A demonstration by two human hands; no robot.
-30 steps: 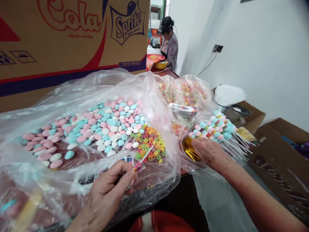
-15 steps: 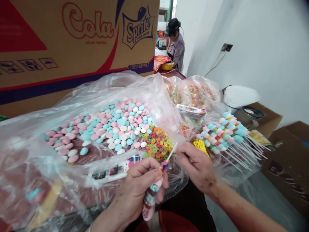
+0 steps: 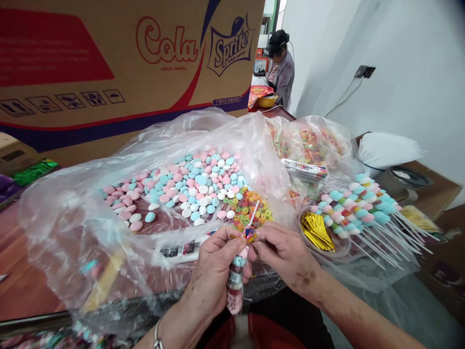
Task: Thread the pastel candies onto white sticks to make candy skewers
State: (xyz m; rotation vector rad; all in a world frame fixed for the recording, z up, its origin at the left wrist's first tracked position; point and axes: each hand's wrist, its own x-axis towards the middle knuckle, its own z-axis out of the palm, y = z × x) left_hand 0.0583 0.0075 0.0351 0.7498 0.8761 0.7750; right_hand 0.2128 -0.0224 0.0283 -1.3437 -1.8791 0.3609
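Observation:
My left hand (image 3: 214, 271) is closed round a wrapped candy skewer (image 3: 236, 286), whose white stick points up past my fingers. My right hand (image 3: 286, 254) pinches at the neck of the wrapper, right against my left fingers; what it pinches is too small to name. Just beyond my hands lies an open plastic bag (image 3: 90, 228) with pink, blue and white candies (image 3: 181, 184) and a small heap of coloured ring candies (image 3: 249, 211). A cup of gold twist ties (image 3: 317, 232) stands right of my right hand.
A pile of finished candy skewers (image 3: 359, 208) lies at the right. Bags of ring candies (image 3: 308, 140) sit behind. A large Cola/Sprite carton (image 3: 109, 63) fills the back left. Another person (image 3: 281, 68) works at the far end of the table. Brown boxes (image 3: 432, 194) stand at the right.
My right hand left the gold twist ties and came over to my left hand. My left hand lifted the skewer upright off the bag. The camera view shifted left.

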